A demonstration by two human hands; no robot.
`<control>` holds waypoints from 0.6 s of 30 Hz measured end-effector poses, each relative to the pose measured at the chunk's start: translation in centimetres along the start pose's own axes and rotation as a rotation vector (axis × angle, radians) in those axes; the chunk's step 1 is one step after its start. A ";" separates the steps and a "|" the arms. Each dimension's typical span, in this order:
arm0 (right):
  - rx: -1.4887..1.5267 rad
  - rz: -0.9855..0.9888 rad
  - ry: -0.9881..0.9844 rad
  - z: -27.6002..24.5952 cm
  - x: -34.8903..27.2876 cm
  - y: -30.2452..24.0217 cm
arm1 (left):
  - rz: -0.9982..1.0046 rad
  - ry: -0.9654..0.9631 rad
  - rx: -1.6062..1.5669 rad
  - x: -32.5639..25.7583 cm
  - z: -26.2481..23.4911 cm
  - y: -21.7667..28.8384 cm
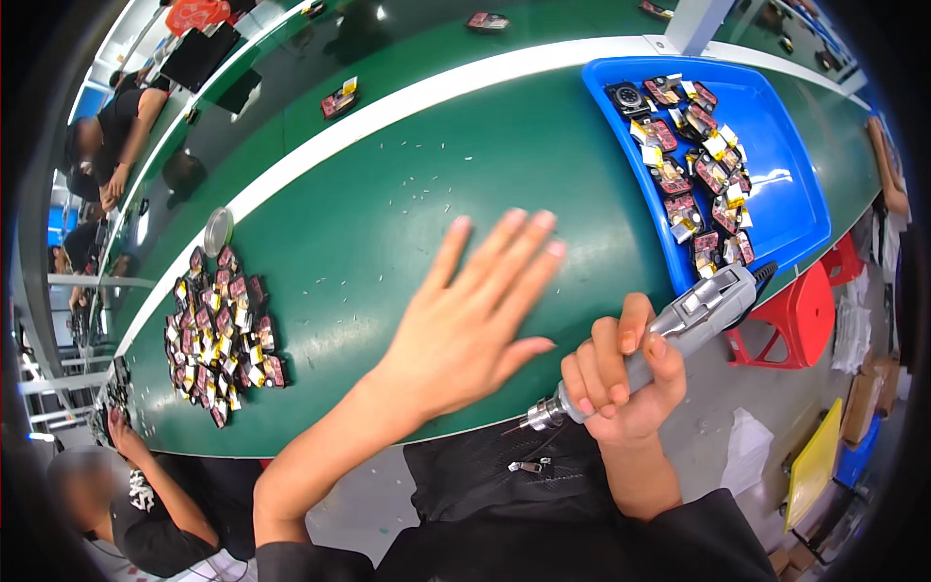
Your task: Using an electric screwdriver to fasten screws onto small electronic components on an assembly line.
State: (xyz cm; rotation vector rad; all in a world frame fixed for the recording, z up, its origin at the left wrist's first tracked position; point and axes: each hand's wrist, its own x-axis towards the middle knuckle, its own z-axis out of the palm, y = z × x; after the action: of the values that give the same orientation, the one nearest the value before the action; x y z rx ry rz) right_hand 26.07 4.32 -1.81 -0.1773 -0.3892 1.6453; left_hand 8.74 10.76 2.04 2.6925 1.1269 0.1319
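Observation:
My left hand (461,325) is held over the green tabletop (388,233), palm down with the fingers stretched out and nothing in it. My right hand (630,373) is wrapped around a grey electric screwdriver (693,315). Its bit points down and left, at the table's near edge. To the left sits a cluster of small black and red electronic assemblies (218,335) with white and yellow tabs. More of these assemblies (713,175) lie in a blue tray (797,209) on the right, the screwdriver's rear end in front of its near corner.
Small white slivers (422,194) are scattered on the tabletop. A round metal dish (219,231) stands behind the left cluster. Single assemblies (339,99) sit on the green strip beyond the white rail (427,80). Another person (145,495) works at the left; red stools (800,315) stand right.

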 end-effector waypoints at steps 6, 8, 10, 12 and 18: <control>-0.022 -0.010 0.013 0.1 -0.3 0.0 | 0.036 -0.050 -0.021 -2.4 -0.1 -1.1; -0.031 0.004 -0.008 0.0 -0.1 0.0 | 0.000 -0.020 -0.030 -3.9 -0.5 -2.5; -0.041 -0.005 -0.013 -0.3 0.0 0.1 | -0.087 0.105 -0.067 -5.1 -0.7 -4.0; -0.036 -0.003 -0.009 -0.1 0.0 -0.1 | -0.184 0.238 -0.107 -6.0 -2.2 -5.4; -0.042 -0.012 0.013 0.1 0.2 0.3 | -0.275 0.531 -0.093 -9.3 -1.2 -5.0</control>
State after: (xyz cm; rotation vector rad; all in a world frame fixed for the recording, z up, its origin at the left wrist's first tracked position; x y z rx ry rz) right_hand 25.78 4.48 -1.77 -0.2169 -0.4150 1.6246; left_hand -1.47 7.73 2.07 2.4494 1.5713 0.8666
